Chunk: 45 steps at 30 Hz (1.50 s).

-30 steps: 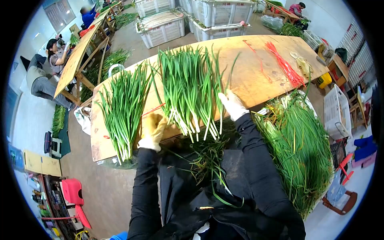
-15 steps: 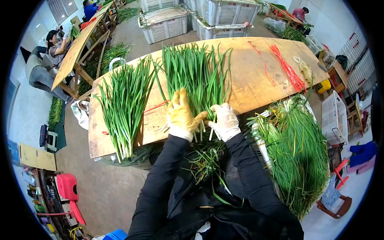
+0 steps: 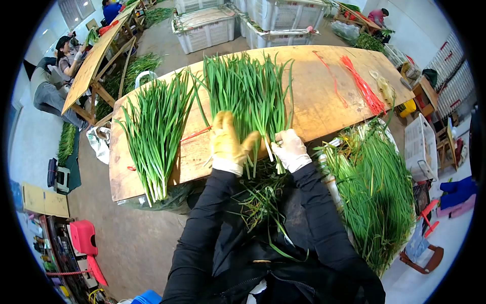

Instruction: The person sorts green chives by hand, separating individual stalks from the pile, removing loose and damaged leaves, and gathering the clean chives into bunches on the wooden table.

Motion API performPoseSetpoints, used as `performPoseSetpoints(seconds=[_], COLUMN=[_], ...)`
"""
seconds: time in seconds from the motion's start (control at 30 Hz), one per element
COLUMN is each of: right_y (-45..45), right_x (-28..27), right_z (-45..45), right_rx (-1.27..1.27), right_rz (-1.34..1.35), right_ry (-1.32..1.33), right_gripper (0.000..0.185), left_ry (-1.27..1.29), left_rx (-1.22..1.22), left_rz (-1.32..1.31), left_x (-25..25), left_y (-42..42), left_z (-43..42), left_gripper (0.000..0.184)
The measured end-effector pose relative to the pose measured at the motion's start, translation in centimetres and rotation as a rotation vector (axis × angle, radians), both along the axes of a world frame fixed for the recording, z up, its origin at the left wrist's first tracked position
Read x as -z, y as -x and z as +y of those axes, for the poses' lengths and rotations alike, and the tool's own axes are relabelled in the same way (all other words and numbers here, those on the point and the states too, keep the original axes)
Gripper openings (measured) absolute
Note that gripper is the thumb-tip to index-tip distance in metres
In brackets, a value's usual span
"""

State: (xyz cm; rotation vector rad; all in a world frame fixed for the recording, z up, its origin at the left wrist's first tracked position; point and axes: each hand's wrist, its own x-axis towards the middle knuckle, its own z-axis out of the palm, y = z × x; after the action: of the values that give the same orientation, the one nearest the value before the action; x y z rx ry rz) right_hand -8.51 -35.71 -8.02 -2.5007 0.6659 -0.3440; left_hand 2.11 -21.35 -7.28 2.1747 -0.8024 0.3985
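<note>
A loose pile of garlic chives point(image 3: 243, 86) lies on the wooden table, leaves pointing away from me and pale stalk ends over the near edge. My left hand point(image 3: 228, 142), in a yellowed glove, rests flat against the pile's left side, fingers stretched and thumb apart. At the right side of the stalk ends is my right hand point(image 3: 291, 149), in a whitish glove. Its fingers are curled in, with thumb and forefinger closed on some chive stalks. A second, neater chive bundle point(image 3: 158, 142) lies to the left, with a red tie strip point(image 3: 196, 134) between the two.
Red tie strips point(image 3: 362, 83) and a pale glove point(image 3: 383, 87) lie on the table's point(image 3: 316, 91) right part. A heap of unsorted chives point(image 3: 374, 192) stands at my right. White crates point(image 3: 205, 33) are stacked beyond, and people sit at another table point(image 3: 91, 71) at far left.
My right hand has shifted slightly right and its fingers have curled in beside the stalks. My left hand stays nearly in place. The whole view has shifted a little.
</note>
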Motion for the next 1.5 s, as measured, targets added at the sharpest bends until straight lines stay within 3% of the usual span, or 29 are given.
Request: performPoseSetpoints(seconds=[0.03,0.13,0.23,0.3,0.37,0.4,0.43,0.5,0.57,0.7,0.77,0.83,0.9,0.93,0.97,1.03,1.07,1.1,1.2,1.3,1.5], right_y=[0.1,-0.1,-0.3,-0.2,0.5,0.6,0.9,1.3,1.5,2.2,2.3,2.6,2.7,3.0,3.1,3.1,3.1,3.1,3.4,3.4,4.5], right_x=[-0.2,-0.3,-0.3,0.6,1.8,3.2,3.4,3.7,3.5,2.6,3.2,3.0,2.6,2.4,2.3,2.1,1.6,1.8,1.3,1.9,1.7], right_z=[0.3,0.7,0.2,-0.8,-1.9,-2.5,-2.5,-2.2,-2.0,-1.5,-1.4,-0.9,-0.4,-0.2,-0.1,0.2,0.5,0.4,0.2,0.2,0.3], right_rx=[0.004,0.051,0.096,0.116,0.090,0.096,0.099,0.104,0.114,0.165,0.174,0.179,0.130,0.070,0.071,-0.021,-0.077,-0.086,-0.138,-0.117,-0.135], right_rz=[0.004,0.086,0.106,0.051,-0.141,-0.252,-0.251,-0.414,-0.405,-0.446,-0.578,-0.589,-0.712,-0.723,-0.722,-0.754,-0.779,-0.757,-0.735,-0.776,-0.675], right_ry=[0.001,-0.010,-0.089,-0.097,-0.409,-0.512,-0.511,-0.717,-0.718,-0.796,-0.812,-0.762,-0.740,-0.771,-0.773,-0.795,-0.817,-0.705,-0.670,-0.862,-1.000], right_gripper=[0.025,0.022,0.021,0.021,0.024,0.024,0.024,0.020,0.016,0.015,0.015,0.014,0.013,0.012,0.012,0.011,0.010,0.010,0.010,0.011,0.009], left_ry=[-0.172,-0.421,-0.434,-0.066,0.343,0.480,0.666,0.743,0.729,0.820,0.280,0.390,0.391,0.468,0.582,0.567,0.500,0.438,0.647,0.669,0.760], left_rx=[-0.034,0.003,0.036,0.095,0.133,0.244,0.189,0.223,0.297,0.163,-0.082,0.038,0.253,0.338,0.452,0.582,0.852,0.568,0.557,0.450,0.415], left_rz=[-0.098,0.039,0.041,-0.004,-0.158,0.146,0.910,0.971,0.867,0.849,-0.053,-0.283,0.008,0.594,0.797,0.973,1.237,1.345,1.511,1.588,1.454], left_x=[-0.8,-1.9,0.3,2.3,3.7,4.3,1.2,1.5,2.2,3.0,1.6,-0.6,0.8,-0.1,1.5,3.3,0.3,-0.2,0.8,1.3,2.3], left_y=[1.0,2.5,1.1,-0.5,-2.3,-3.0,-1.1,-1.0,-1.0,-0.2,0.7,2.0,3.4,4.5,4.2,3.9,3.6,3.9,3.4,3.4,3.9], left_z=[-0.6,-2.6,-3.6,-3.5,-3.0,-2.5,-1.4,-1.0,-0.7,-0.2,-0.3,-0.4,-0.8,-1.1,-2.2,-3.2,-3.3,-3.2,-4.0,-3.8,-4.0], left_gripper=[0.079,0.073,0.033,0.013,0.016,0.022,0.022,0.025,0.026,0.033,0.057,0.056,0.044,0.038,0.042,0.043,0.042,0.036,0.017,0.014,0.021])
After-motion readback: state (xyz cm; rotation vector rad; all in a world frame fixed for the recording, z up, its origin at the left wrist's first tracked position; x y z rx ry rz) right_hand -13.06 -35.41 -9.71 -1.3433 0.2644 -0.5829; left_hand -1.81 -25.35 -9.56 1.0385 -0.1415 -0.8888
